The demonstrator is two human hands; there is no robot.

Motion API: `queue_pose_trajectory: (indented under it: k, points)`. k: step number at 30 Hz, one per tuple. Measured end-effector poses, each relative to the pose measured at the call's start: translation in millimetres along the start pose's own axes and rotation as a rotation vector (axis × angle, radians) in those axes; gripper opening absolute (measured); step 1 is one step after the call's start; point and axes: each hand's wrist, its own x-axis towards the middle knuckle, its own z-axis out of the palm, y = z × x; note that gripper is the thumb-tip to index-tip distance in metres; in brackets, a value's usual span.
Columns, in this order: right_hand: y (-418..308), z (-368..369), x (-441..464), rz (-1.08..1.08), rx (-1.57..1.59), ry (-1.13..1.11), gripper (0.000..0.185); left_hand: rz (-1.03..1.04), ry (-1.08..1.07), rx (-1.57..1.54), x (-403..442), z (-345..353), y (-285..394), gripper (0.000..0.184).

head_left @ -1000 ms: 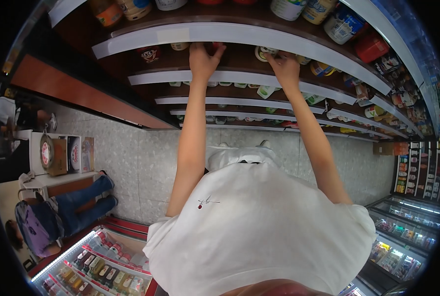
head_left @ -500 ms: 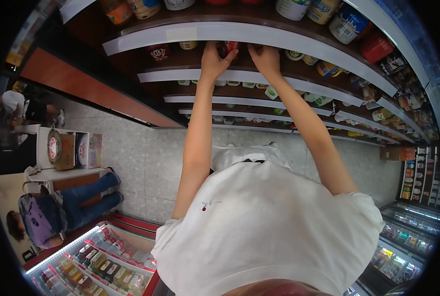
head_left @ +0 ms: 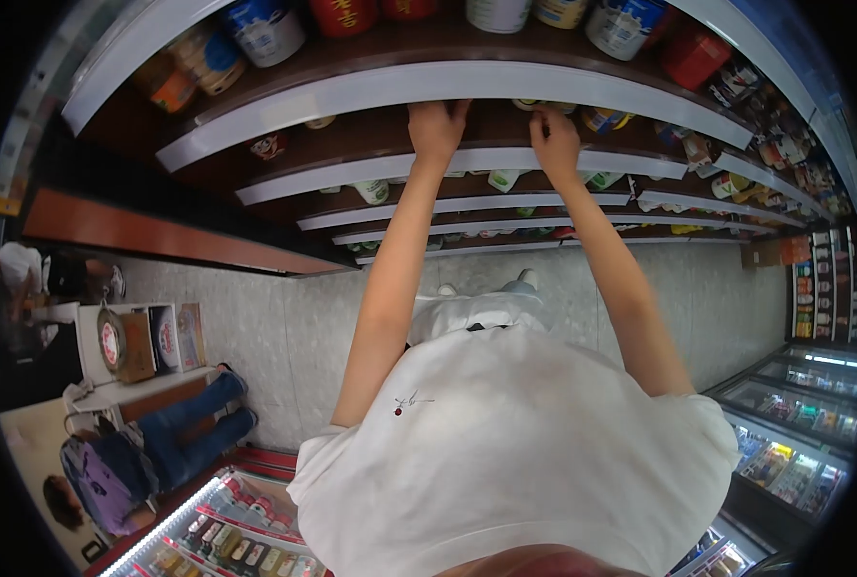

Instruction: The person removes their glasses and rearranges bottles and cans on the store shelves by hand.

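My left hand (head_left: 435,133) reaches under the front strip of an upper shelf. Its thumb stands apart, but the other fingertips are hidden behind the strip, so what they hold, if anything, does not show. To its right, my right hand (head_left: 555,144) is on the same shelf level with its fingers curled. Its fingertips are right at a pale-lidded container (head_left: 544,105), mostly covered by the strip; whether they grip it is unclear. A blue and yellow container (head_left: 606,119) stands further right on this level. At the left is a dark container with a cartoon face (head_left: 268,146).
Cans on the shelf above include a red can (head_left: 344,14) and a blue-white can (head_left: 265,29). Lower shelves hold green-white containers (head_left: 372,190). A person in jeans (head_left: 183,418) is at left, near a lit drinks cooler (head_left: 246,539). More coolers (head_left: 784,433) stand right.
The view has shifted, and the shelf goods appear further left. Both hands have moved right along the shelf. The red container that was at my left hand no longer shows. My right hand's fingers now meet the pale-lidded container.
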Motion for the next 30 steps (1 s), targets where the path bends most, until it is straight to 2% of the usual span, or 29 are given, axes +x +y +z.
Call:
queue_pose_trajectory:
  k: [1, 2, 4, 5, 10, 12, 16, 18, 19, 21, 22, 24, 30]
  points:
    - [0, 0, 1, -0.029, -0.023, -0.010, 0.013, -0.049, 0.017, 0.008, 1, 9, 0, 0.046]
    - [2, 0, 0, -0.058, -0.046, -0.022, 0.012, -0.040, 0.008, -0.002, 3, 15, 2, 0.046]
    - [4, 0, -1, -0.067, -0.060, -0.033, 0.013, -0.126, -0.090, -0.016, 8, 24, 2, 0.030]
    - [4, 0, 0, -0.125, -0.083, -0.013, 0.013, -0.029, -0.004, 0.041, 11, 28, 3, 0.019]
    - [-2, -1, 0, -0.222, -0.139, 0.042, 0.012, 0.019, -0.029, 0.099, 9, 35, -5, 0.018]
    - [0, 0, 0, -0.224, -0.143, 0.052, 0.012, -0.133, -0.102, -0.007, 9, 27, 0, 0.022]
    - [-1, 0, 0, -0.222, -0.157, 0.057, 0.011, -0.127, -0.082, 0.044, 6, 7, 15, 0.029]
    - [-2, -2, 1, -0.221, -0.152, 0.049, 0.011, 0.013, 0.099, 0.109, 3, -1, 12, 0.027]
    - [-2, -2, 0, -0.218, -0.147, 0.034, 0.010, 0.022, 0.099, 0.113, 2, -6, 9, 0.027]
    - [-1, -1, -1, -0.211, -0.139, 0.042, 0.011, -0.020, -0.145, 0.064, -1, -13, 1, 0.040]
    - [0, 0, -1, -0.209, -0.136, 0.041, 0.011, -0.007, -0.148, 0.071, -1, -15, -3, 0.040]
    - [0, 1, -2, -0.197, -0.131, 0.049, 0.011, 0.156, -0.288, 0.065, -2, -18, -7, 0.039]
    - [1, 1, -2, -0.205, -0.144, 0.045, 0.012, 0.152, -0.371, 0.175, -5, -14, -7, 0.033]
